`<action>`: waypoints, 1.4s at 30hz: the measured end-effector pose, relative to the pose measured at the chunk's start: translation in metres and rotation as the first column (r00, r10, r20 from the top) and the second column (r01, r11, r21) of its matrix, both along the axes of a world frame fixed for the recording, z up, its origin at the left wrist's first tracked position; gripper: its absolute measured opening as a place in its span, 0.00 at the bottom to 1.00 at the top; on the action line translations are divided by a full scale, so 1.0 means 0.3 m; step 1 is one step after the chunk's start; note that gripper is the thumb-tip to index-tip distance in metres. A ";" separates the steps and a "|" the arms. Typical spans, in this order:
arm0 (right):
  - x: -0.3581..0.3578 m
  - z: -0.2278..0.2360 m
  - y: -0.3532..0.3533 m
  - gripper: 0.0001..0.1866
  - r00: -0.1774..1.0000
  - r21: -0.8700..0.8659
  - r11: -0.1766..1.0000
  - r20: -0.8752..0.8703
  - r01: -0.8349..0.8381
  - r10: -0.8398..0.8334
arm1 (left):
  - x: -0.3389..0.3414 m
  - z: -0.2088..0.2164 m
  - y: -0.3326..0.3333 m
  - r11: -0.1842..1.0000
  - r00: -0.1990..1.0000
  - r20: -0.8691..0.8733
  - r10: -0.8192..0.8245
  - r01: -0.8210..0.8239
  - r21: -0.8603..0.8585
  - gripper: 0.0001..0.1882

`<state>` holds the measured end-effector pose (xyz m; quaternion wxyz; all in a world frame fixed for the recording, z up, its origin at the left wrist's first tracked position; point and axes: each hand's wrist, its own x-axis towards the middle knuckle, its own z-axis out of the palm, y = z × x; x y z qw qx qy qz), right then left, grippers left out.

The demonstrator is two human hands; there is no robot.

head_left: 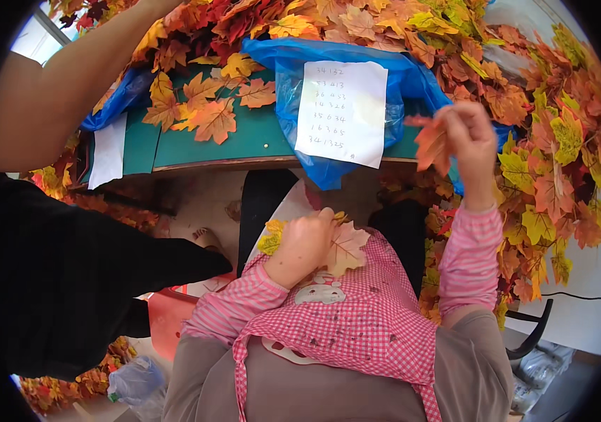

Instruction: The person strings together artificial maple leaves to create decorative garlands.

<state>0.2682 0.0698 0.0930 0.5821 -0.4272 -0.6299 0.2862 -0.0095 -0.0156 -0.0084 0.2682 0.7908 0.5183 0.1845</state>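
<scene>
My left hand rests on my lap and grips a small stack of pale orange and yellow artificial maple leaves against my pink checked apron. My right hand is raised in front of the table edge and pinches a single orange leaf between thumb and fingers. Both sleeves are pink checked.
A green table carries heaps of autumn-coloured leaves, a blue plastic bag and a white sheet with handwritten figures. Another person's bare arm reaches across from the left, above their black-clad body. More leaves pile up on the right.
</scene>
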 end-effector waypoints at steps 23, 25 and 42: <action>-0.275 -0.312 -0.291 0.06 0.922 -0.294 0.956 0.370 0.000 0.114 | 0.030 -0.047 -0.009 0.995 0.834 0.542 0.099 -0.080 -0.059 0.04; -0.271 -0.312 -0.290 0.05 0.894 -0.246 0.969 0.432 -0.007 0.116 | 0.032 -0.040 -0.013 0.996 0.847 0.525 0.083 -0.076 -0.035 0.04; -0.266 -0.306 -0.279 0.04 0.773 -0.104 0.993 0.627 -0.049 0.103 | 0.031 -0.052 -0.001 0.996 0.882 0.472 0.020 -0.060 0.069 0.04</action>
